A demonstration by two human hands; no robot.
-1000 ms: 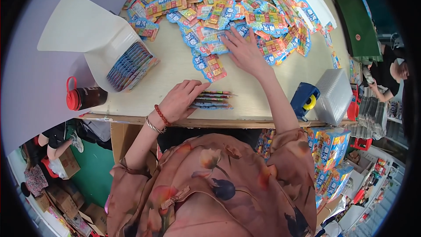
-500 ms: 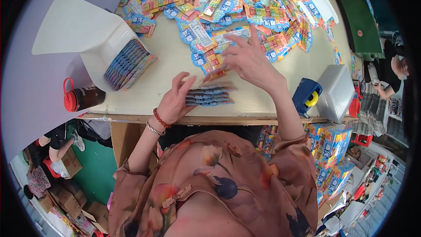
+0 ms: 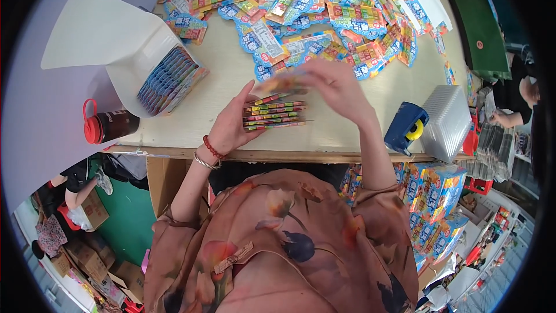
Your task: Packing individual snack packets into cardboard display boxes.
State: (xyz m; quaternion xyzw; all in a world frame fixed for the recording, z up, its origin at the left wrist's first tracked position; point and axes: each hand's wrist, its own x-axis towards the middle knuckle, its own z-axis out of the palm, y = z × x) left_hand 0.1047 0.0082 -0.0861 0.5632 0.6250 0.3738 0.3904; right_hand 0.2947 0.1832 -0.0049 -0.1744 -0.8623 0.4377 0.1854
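Observation:
My left hand wraps the left end of a neat stack of flat, colourful candy packs near the table's front edge. The packs stand on edge, with their red, yellow and green strips facing up. Just above the stack, my right hand pinches one more candy pack, smeared by motion. Beyond both hands spreads a loose heap of blue-edged candy packs, some face up and some face down.
At the left, a white open carton lies tilted with a row of packs inside; beside it stands a dark bottle with a red lid. A blue tape dispenser and clear plastic trays sit at the right. Other people are at both sides.
The stack now shows coloured strips on top instead of blue edges. My right hand has come down and nearer, carrying a pack above the stack; my left hand keeps about its place.

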